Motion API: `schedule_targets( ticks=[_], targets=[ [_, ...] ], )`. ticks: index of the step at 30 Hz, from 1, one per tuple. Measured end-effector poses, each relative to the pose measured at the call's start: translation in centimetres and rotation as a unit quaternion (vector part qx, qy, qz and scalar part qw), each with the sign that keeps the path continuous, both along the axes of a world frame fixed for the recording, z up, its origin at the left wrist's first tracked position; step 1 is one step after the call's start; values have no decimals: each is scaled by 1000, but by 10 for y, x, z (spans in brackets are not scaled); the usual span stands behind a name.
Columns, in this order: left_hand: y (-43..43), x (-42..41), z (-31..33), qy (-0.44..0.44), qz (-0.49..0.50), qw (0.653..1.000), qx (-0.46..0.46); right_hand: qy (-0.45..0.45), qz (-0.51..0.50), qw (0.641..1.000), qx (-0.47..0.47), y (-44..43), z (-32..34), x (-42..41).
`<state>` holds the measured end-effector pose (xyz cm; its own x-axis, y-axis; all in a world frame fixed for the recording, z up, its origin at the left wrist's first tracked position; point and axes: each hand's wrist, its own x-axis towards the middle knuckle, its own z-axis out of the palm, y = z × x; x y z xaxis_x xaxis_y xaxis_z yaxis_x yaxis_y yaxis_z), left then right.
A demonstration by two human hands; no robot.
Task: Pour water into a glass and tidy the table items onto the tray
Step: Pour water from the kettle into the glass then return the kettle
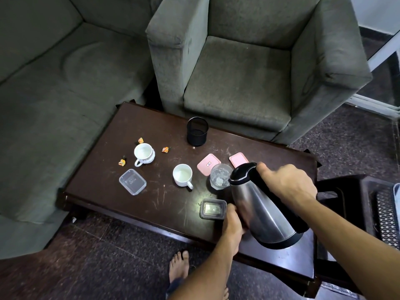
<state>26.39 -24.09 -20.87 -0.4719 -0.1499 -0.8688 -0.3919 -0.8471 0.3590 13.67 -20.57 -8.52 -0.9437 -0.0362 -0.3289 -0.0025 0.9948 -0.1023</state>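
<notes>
A steel kettle (263,210) with a black lid and handle is tilted, its spout over a clear glass (219,176) that holds water. My right hand (289,185) grips the kettle's handle. My left hand (232,221) presses against the kettle's lower side. Two white cups (183,175) (144,153), two clear plastic boxes (132,181) (212,208), two pink lids (208,165) (238,159) and three orange wrapped sweets (122,162) (140,140) (166,149) lie on the dark wooden table (164,202).
A black mesh pen cup (197,131) stands at the table's far edge. A grey armchair (249,68) is behind the table and a grey sofa (54,100) to its left. A dark side table (350,191) sits at the right. My bare foot (179,268) is on the floor.
</notes>
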Motion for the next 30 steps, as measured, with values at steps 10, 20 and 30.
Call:
schedule_targets(
  ticks=[10,20,30],
  targets=[
    [-2,-2,5,-2,2,1000,2,-3,12,1000,0,-1,1,-3],
    [-1,-2,6,-6,1,1000,4,6,18,1000,3,-1,-1,-4],
    [-2,-1,4,-6,1,1000,-1,9,21,1000,5,-1,-2,-4]
  ],
)
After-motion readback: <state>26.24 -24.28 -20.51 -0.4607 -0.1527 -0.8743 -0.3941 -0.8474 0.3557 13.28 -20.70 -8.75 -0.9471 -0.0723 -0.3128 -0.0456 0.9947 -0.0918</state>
